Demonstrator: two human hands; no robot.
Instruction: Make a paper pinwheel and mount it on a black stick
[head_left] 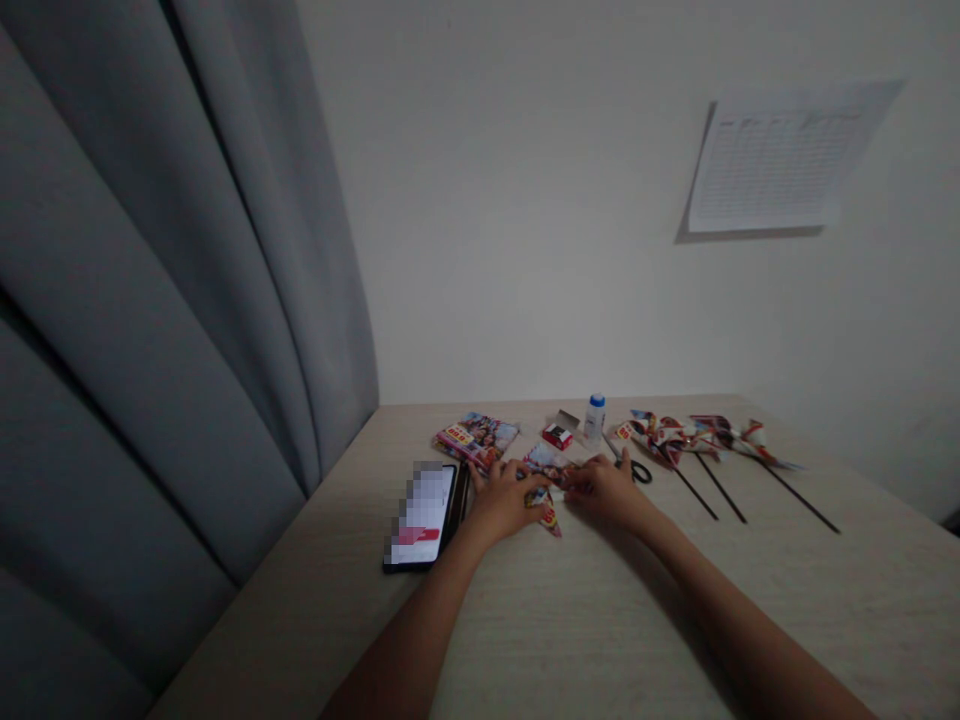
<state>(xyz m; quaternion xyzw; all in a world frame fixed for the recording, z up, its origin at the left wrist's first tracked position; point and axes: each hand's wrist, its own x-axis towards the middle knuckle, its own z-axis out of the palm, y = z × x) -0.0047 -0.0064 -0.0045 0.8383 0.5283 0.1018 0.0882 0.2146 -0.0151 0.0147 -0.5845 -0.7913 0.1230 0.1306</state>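
While the left hand [504,502] and right hand [606,487] meet at a printed sheet [546,458], three paper shapes on sticks [660,436] lie to the right

Where the two hands come together, the colourful printed sheet is on the pale wooden table [525,640], partly covered by fingers, with one pointed corner sticking out toward the person. The left hand is palm down and about half open, its fingers arched and spread over the sheet and its thumb set apart from them. The right hand is more closed, its fingers drawn together at the sheet's right side (whether they actually pinch it, I cannot tell).

Just left of the left hand lies a phone [424,520] with its screen lit and partly blurred out. Behind that hand sits a stack of printed paper [486,437]. Farther back, beyond the sheet, are a small red box [557,436] with a raised greyish flap and an upright clear bottle [595,422] with a blue cap. Scissors [640,472] with dark handles lie just beyond the right hand. A grey curtain [165,300] hangs at the left, and a printed page [772,170] is on the wall [525,200].
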